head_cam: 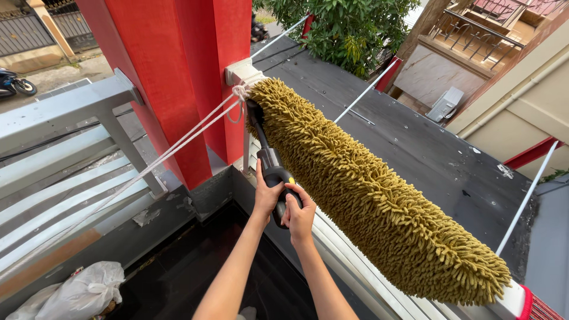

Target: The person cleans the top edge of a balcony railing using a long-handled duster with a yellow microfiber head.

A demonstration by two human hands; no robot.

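On a balcony above a dark roof [427, 148], beside a red pillar [178, 77], the left hand [267, 195] and right hand [299, 216] both clench the mop handle [269, 157] — the shaggy olive mop head [367, 195] already draped along the railing [355, 261] just beyond them, handle not yet released.

Mop head [379, 195]: shaggy olive chenille cloth, matt. Handle [269, 157]: smooth black plastic, slightly glossy. Pillar [178, 77]: smooth red paint. Rope [172, 148]: white twisted cord. Roof [427, 148]: dark, matt, rough. Bag [83, 290]: crinkled white plastic.
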